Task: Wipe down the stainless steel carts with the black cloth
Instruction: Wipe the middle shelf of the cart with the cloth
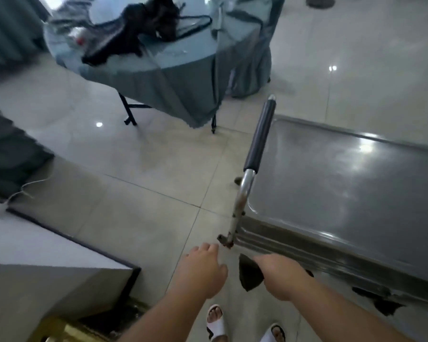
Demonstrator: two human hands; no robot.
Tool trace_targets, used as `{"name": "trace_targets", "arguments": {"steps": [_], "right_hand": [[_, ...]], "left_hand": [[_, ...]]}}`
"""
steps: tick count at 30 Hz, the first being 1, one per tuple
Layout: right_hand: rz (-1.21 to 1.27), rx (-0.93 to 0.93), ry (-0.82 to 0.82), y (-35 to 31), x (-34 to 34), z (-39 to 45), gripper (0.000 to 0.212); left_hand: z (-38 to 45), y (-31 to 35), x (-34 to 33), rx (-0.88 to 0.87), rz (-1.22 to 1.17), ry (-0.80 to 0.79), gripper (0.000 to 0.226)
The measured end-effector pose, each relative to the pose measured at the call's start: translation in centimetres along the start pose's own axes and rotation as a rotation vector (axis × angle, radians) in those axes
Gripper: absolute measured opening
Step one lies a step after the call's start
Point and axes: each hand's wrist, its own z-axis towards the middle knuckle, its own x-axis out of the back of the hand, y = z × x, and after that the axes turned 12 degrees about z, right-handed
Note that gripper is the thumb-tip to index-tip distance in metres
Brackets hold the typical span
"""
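A stainless steel cart (331,183) fills the right side, its flat top shining with reflections. Its handle (258,141) has a dark foam grip and rises at the cart's left end. My right hand (282,275) is shut on the black cloth (250,272) and presses it against the cart's near side rail, just below the handle's rusty bracket. My left hand (200,270) hovers over the floor beside that bracket with fingers apart and holds nothing.
A round table (173,77) with a blue-grey cloth stands ahead, with dark items (143,28) piled on it. A covered chair (247,45) sits behind it. A white-topped counter (35,248) lies at the left. My feet in white sandals (216,322) stand on the tiled floor.
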Motion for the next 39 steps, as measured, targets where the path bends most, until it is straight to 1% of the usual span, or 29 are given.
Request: {"name": "trace_targets", "arguments": {"steps": [4, 8, 11, 13, 17, 23, 26, 30, 34, 39], "right_hand": [[-0.107, 0.117, 0.009, -7.7, 3.9, -1.9, 0.052], [-0.178, 0.221, 0.054, -13.7, 7.1, -2.0, 0.033], [-0.214, 0.265, 0.115, -17.0, 9.4, -1.3, 0.034], [-0.239, 0.306, 0.127, -18.8, 11.2, -0.7, 0.035], [-0.246, 0.387, 0.154, -22.3, 15.1, 0.4, 0.042], [-0.299, 0.493, 0.196, -26.4, 19.4, 2.7, 0.037], [-0.306, 0.496, 0.194, -27.4, 20.9, 4.0, 0.036], [-0.266, 0.454, 0.174, -27.9, 23.1, 6.3, 0.037], [-0.198, 0.382, 0.184, -28.3, 25.8, 9.9, 0.036], [-0.051, 0.223, 0.249, -30.2, 30.3, 15.5, 0.033]], "left_hand": [[-3.5, -4.5, 3.4, 0.1, -0.076, 0.091, 0.064], [-5.3, -8.7, 6.4, 0.16, -0.117, 0.161, 0.063], [-5.8, -11.4, 8.7, 0.216, -0.14, 0.185, 0.061], [-6.0, -13.0, 10.5, 0.253, -0.151, 0.201, 0.06], [-6.1, -15.5, 14.3, 0.342, -0.161, 0.258, 0.057], [-4.4, -17.8, 18.8, 0.413, -0.188, 0.31, 0.06], [-2.5, -18.7, 19.9, 0.412, -0.188, 0.305, 0.06], [1.8, -20.1, 22.0, 0.377, -0.151, 0.289, 0.06], [7.5, -22.2, 25.0, 0.279, -0.113, 0.281, 0.062], [15.9, -26.7, 30.4, 0.122, -0.05, 0.295, 0.063]]}}
